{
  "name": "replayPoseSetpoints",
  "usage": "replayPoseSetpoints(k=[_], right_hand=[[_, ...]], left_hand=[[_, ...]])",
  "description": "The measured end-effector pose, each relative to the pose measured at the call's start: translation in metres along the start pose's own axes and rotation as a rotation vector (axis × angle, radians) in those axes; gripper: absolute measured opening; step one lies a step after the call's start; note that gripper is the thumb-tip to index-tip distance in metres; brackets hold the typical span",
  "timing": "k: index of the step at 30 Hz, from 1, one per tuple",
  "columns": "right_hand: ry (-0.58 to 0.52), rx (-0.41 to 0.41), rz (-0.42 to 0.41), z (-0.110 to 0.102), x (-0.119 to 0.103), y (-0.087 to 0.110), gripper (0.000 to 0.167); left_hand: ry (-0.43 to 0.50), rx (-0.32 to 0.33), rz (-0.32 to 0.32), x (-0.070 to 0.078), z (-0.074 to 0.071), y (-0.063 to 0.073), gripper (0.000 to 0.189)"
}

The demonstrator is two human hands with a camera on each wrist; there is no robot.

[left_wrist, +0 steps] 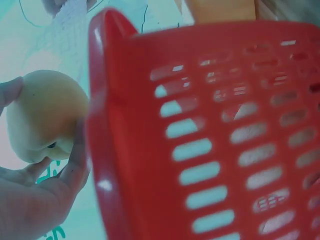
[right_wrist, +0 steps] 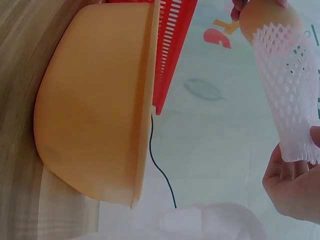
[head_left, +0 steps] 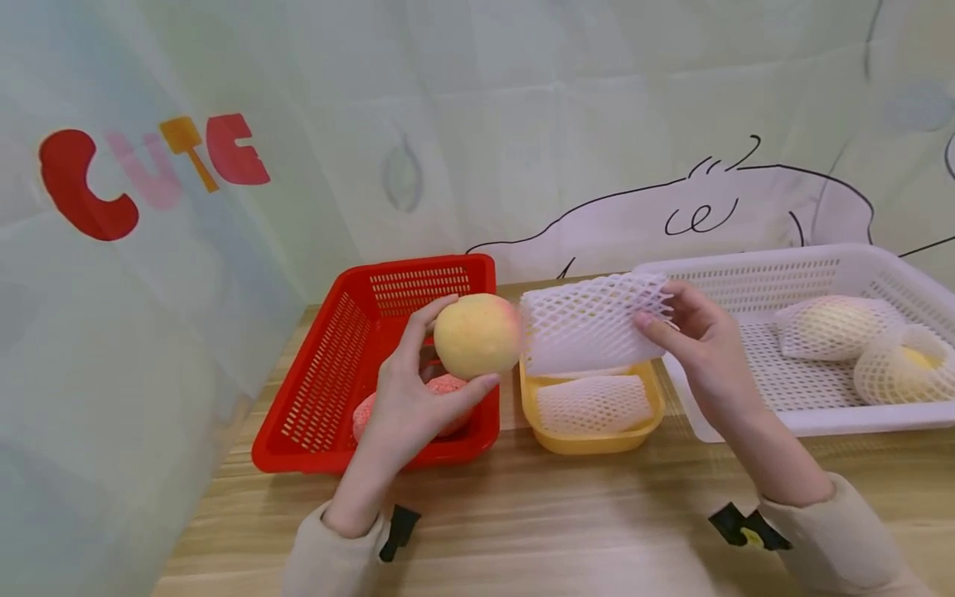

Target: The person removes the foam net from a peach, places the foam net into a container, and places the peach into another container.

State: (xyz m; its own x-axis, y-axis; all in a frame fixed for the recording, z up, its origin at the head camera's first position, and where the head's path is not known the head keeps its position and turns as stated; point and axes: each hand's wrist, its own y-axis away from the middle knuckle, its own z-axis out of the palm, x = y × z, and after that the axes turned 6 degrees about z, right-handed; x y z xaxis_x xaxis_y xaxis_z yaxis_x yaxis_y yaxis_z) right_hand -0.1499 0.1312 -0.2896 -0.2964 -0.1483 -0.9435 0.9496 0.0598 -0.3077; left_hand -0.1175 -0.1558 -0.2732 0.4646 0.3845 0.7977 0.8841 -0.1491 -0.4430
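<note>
In the head view my left hand [head_left: 410, 398] holds a yellow peach [head_left: 477, 336] with a pink blush, thumb below and fingers behind it. My right hand [head_left: 701, 340] pinches the right end of a white foam fruit net [head_left: 589, 323], a tube lying sideways in the air. The net's left end meets the peach's blushed side; the right wrist view shows the net's mouth [right_wrist: 272, 37] at the peach [right_wrist: 270, 20]. In the left wrist view the fingers curl round the peach [left_wrist: 47, 115].
A red basket [head_left: 298, 398] at left holds pinkish-red fruit [head_left: 448, 384], partly hidden by my left hand. Below the net, a small yellow basin [head_left: 589, 444] holds another foam net [head_left: 593, 405]. The white basket [head_left: 783, 423] at right contains netted fruit [head_left: 836, 327]. All stand on a wooden table [head_left: 559, 514].
</note>
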Motion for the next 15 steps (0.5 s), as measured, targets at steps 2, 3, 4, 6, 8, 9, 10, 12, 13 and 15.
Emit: replayPoseSetpoints(k=[2,3,4,6,8,9,10,12,13,15], right_hand=[[0.015,-0.002,0.004,-0.003,-0.002,-0.001,0.02],[0.026,-0.004,0.008,-0.004,-0.004,-0.003,0.019],[0.044,-0.006,0.014,-0.005,-0.005,-0.004,0.017],[0.076,-0.014,0.041,-0.006,-0.008,-0.008,0.015],[0.142,-0.015,0.078,-0.006,-0.01,-0.013,0.016],[0.179,-0.016,0.1,-0.005,-0.012,-0.016,0.017],[0.218,-0.015,0.119,-0.004,-0.013,-0.019,0.018],[0.302,-0.007,0.152,-0.002,-0.015,-0.024,0.021],[0.35,-0.001,0.168,-0.001,-0.017,-0.026,0.023],[0.408,0.001,0.194,0.002,-0.02,-0.032,0.028]], left_hand=[[-0.011,0.011,0.005,0.001,-0.003,0.0,0.079],[-0.019,0.013,0.003,0.002,-0.005,0.0,0.078],[-0.031,0.015,-0.001,0.002,-0.007,0.0,0.078],[-0.066,0.011,-0.016,0.003,-0.013,0.001,0.076],[-0.114,0.003,-0.038,0.003,-0.019,0.002,0.076],[-0.142,-0.001,-0.047,0.002,-0.022,0.002,0.076],[-0.176,-0.005,-0.056,0.002,-0.026,0.001,0.076],[-0.236,-0.019,-0.073,0.0,-0.033,0.0,0.076],[-0.265,-0.028,-0.078,-0.002,-0.036,-0.002,0.076],[-0.308,-0.046,-0.093,-0.004,-0.043,-0.004,0.076]])
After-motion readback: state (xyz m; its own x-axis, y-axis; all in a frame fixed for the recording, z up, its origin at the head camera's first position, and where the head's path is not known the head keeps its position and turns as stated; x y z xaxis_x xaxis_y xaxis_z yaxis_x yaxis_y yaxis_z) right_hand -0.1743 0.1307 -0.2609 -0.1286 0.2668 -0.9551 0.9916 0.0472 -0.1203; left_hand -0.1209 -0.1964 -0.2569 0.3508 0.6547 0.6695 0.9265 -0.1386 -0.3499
